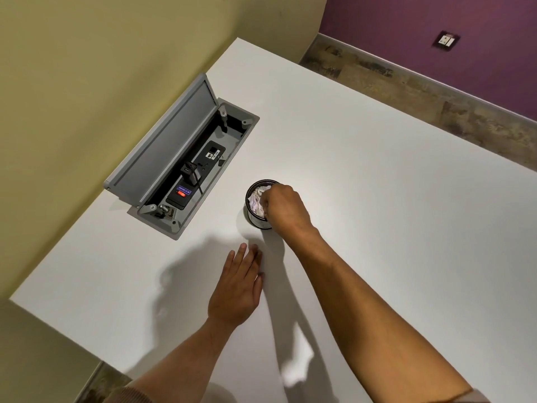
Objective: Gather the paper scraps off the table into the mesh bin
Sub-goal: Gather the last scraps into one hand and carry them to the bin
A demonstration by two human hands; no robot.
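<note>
Right hand (286, 206) reaches over the mouth of the mesh bin (255, 218), its fingers curled down onto the crumpled paper scraps (257, 202) that fill the bin; the fingertips are pressed into the wad, though whether they pinch a piece or only push it cannot be told from this angle. The left hand (236, 289) lies flat on the surface (392, 199) nearer the person, fingers straight and close together, palm down, holding nothing.

The bin is a small dark round cup standing upright towards the middle of the white surface, with pale pinkish-white paper showing at its rim. Shadows of both arms fall across the surface to the left of the left hand and between the two forearms.

Set into the surface near its left edge is a grey cable box (200, 167) with its lid (162, 141) raised. Inside sits a black power strip (194, 175) with a red lit switch (181, 194) and a black plug (189, 170) seated in it.

A yellowish wall (87, 68) runs along the left edge of the surface. Beyond the far corner is mottled brown flooring (421, 91), a grey skirting strip, and a purple wall (436, 24) bearing a small socket plate (446, 40).
</note>
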